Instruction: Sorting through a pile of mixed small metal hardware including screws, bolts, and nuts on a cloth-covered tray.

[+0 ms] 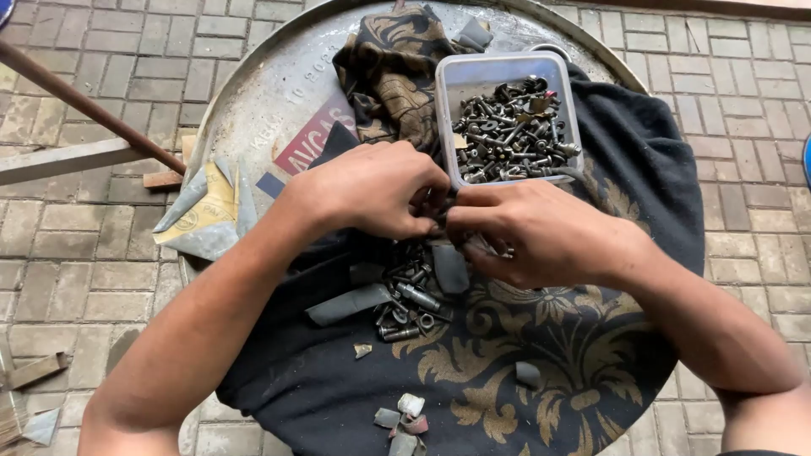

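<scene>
My left hand and my right hand meet at the middle of a round metal drum top, fingers pinched together on a small metal part that the fingers mostly hide. Just below them lies a loose pile of dark bolts and nuts on a black cloth with a gold pattern. Right behind my hands stands a clear plastic tub filled with several screws and bolts.
Folded sandpaper pieces lie at the drum's left edge. Small grey scraps rest on the cloth near me. A rusty rod and wooden strips lie on the brick paving at left.
</scene>
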